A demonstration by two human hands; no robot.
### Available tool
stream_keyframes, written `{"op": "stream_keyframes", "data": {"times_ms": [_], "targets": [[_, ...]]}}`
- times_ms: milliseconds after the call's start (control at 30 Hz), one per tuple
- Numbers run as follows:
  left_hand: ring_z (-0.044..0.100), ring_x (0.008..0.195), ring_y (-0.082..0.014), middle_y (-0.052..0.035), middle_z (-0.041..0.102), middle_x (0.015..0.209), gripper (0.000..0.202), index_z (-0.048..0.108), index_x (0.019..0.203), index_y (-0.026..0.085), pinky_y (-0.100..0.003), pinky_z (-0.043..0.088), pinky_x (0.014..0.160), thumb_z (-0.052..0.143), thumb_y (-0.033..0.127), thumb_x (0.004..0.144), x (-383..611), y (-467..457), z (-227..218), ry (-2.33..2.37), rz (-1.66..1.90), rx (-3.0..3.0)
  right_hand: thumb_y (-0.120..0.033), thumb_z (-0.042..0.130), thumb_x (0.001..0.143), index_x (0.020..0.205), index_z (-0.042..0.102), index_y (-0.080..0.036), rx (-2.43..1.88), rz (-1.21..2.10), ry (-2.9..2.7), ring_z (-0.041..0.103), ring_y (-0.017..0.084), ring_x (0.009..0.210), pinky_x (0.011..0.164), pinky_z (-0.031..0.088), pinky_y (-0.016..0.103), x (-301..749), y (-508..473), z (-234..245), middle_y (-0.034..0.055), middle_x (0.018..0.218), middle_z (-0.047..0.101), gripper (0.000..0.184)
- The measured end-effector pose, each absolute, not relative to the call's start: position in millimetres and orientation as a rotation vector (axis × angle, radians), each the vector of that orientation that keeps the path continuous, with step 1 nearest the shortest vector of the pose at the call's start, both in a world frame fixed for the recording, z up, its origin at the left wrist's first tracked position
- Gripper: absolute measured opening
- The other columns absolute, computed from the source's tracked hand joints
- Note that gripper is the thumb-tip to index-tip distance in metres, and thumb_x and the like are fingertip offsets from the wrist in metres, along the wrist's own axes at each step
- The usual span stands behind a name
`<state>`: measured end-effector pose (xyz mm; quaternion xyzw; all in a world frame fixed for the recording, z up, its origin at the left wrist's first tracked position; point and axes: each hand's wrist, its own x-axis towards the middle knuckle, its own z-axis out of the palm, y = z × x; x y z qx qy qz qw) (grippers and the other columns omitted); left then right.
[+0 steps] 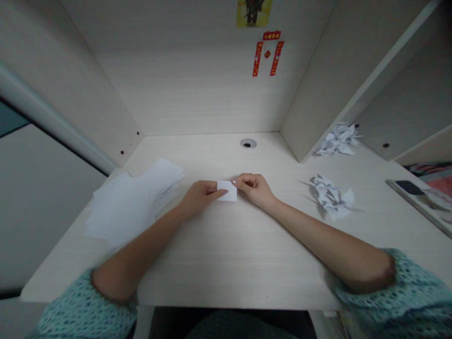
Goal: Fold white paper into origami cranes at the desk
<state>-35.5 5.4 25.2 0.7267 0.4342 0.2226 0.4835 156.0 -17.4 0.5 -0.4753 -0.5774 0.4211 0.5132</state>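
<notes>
A small folded piece of white paper lies on the pale wooden desk, between my two hands. My left hand presses on its left edge with the fingers curled and pinched together. At the paper's upper right corner my right hand pinches it with closed fingers. Both forearms rest low over the desk, with teal knitted sleeves near the front edge.
A loose stack of white sheets lies at the left. Folded paper cranes sit in a pile to the right, and another pile in the side shelf. A phone lies far right. A cable hole is at the back.
</notes>
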Motion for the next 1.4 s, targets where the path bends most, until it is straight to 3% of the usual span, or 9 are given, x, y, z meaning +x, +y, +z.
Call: {"op": "stream_keyframes", "data": {"times_ms": [200,533,700,867,1067,1267,1400], "targets": [[0.059,0.068,-0.0157,-0.0048,0.069,0.082,0.039,0.071,0.088,0.014,-0.023,0.042,0.057,0.066,0.049,0.072,-26.7,-2.0,21.4,0.995,0.653,1.547,-0.043,0.068,0.073,0.06,0.067,-0.018,-1.18,0.902,-1.295,0.051,0.014,0.058,0.058,0.037,0.028,149.3,-23.3,-0.9,0.0013,0.06,0.061,0.029],[0.062,0.073,-0.0163,-0.0047,0.071,0.082,0.039,0.071,0.085,0.014,-0.024,0.045,0.063,0.064,0.051,0.073,-12.7,11.5,8.9,1.048,0.811,1.656,-0.046,0.067,0.073,0.065,0.067,-0.018,-1.183,0.889,-1.196,0.054,0.015,0.062,0.062,0.041,0.029,149.1,-17.9,-3.8,0.0027,0.066,0.065,0.029],[0.063,0.076,-0.0167,-0.0059,0.072,0.088,0.041,0.071,0.09,0.014,-0.024,0.046,0.067,0.063,0.051,0.074,-2.1,16.0,4.1,0.998,0.876,1.625,-0.052,0.067,0.07,0.062,0.061,-0.018,-1.177,0.937,-1.104,0.05,0.013,0.058,0.06,0.039,0.027,151.6,-12.6,-7.5,-0.0002,0.06,0.06,0.035],[0.054,0.059,-0.0115,-0.0007,0.065,0.067,0.043,0.069,0.077,0.014,-0.021,0.036,0.053,0.064,0.056,0.072,-2.7,16.0,2.2,1.111,0.861,1.672,-0.052,0.066,0.071,0.062,0.06,-0.018,-1.18,0.957,-1.076,0.049,0.013,0.058,0.06,0.038,0.027,152.4,-10.2,-12.7,-0.0005,0.061,0.058,0.035],[0.038,0.047,-0.0064,0.0028,0.052,0.051,0.052,0.052,0.049,0.015,-0.021,0.024,0.046,0.066,0.062,0.065,-4.3,17.8,8.1,1.279,0.88,1.725,-0.053,0.065,0.071,0.061,0.06,-0.019,-1.175,0.943,-1.08,0.048,0.013,0.058,0.06,0.037,0.027,153.3,-9.0,-12.7,-0.001,0.059,0.056,0.036],[0.036,0.045,-0.006,0.0012,0.059,0.053,0.048,0.056,0.051,0.015,-0.022,0.024,0.046,0.069,0.059,0.064,-5.6,18.9,7.7,1.292,0.872,1.706,-0.053,0.062,0.073,0.059,0.057,-0.019,-1.199,0.902,-1.09,0.045,0.013,0.056,0.057,0.034,0.027,154.5,-8.4,-12.5,-0.0015,0.056,0.052,0.037],[0.048,0.051,-0.0088,-0.0019,0.068,0.064,0.041,0.065,0.061,0.015,-0.022,0.03,0.05,0.067,0.055,0.067,-6.1,19.2,5.1,1.226,0.834,1.672,-0.054,0.062,0.073,0.058,0.055,-0.019,-1.187,0.91,-1.03,0.042,0.012,0.054,0.056,0.033,0.027,156.8,-6.3,-16.9,-0.0024,0.055,0.049,0.039]]}}
